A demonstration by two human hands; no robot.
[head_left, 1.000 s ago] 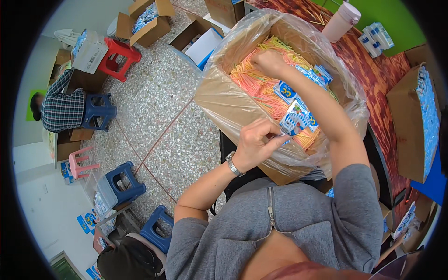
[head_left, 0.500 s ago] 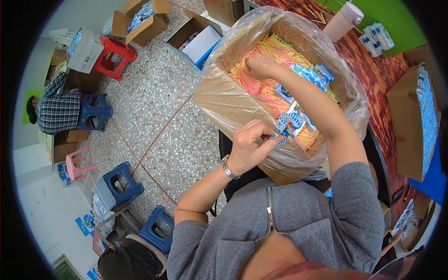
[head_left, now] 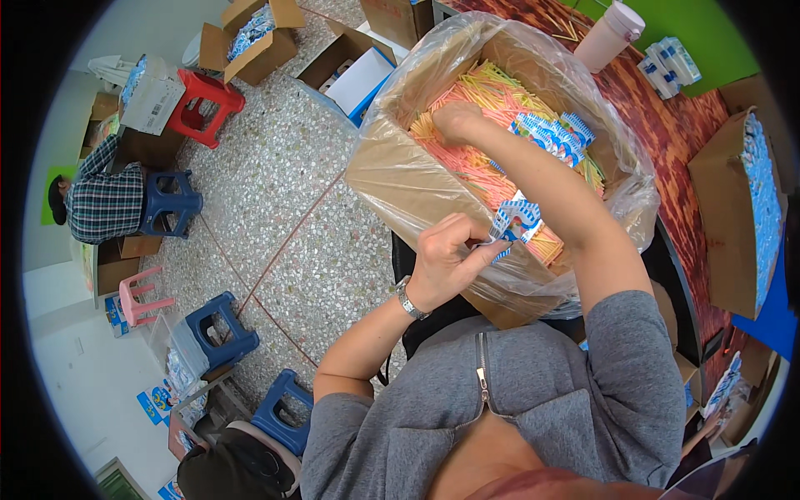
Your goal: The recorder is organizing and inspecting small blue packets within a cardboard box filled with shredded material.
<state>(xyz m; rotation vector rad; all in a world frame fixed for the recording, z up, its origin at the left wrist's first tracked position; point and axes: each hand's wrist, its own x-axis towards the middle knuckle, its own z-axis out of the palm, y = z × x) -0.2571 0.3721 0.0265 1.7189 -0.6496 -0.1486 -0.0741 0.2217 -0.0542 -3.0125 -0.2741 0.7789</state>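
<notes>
My left hand (head_left: 450, 257) pinches a small blue-and-white printed plastic packet (head_left: 517, 220) at the near edge of a large carton. The carton (head_left: 417, 171) is lined with a clear plastic bag (head_left: 492, 279). Thin pink, orange and yellow sticks (head_left: 492, 87) fill much of it. My right hand (head_left: 458, 125) reaches over them to the far left part of the pile, its fingers curled down among the sticks; their tips are hidden, so what they hold cannot be made out. Several more blue-and-white packets (head_left: 554, 137) lie on the sticks, partly behind my right forearm.
A pink bottle (head_left: 607, 40) and a wrapped bundle of packets (head_left: 669, 68) stand on the red-brown table (head_left: 658, 125). At right is an upright carton of packets (head_left: 733, 217). Stools, including a blue one (head_left: 221, 329), and open boxes (head_left: 275, 50) stand leftward; another person (head_left: 104, 200) sits there.
My right hand has shifted slightly and curled more among the sticks, its forearm moving a little left and down. The left hand keeps hold of the packet nearly unmoved.
</notes>
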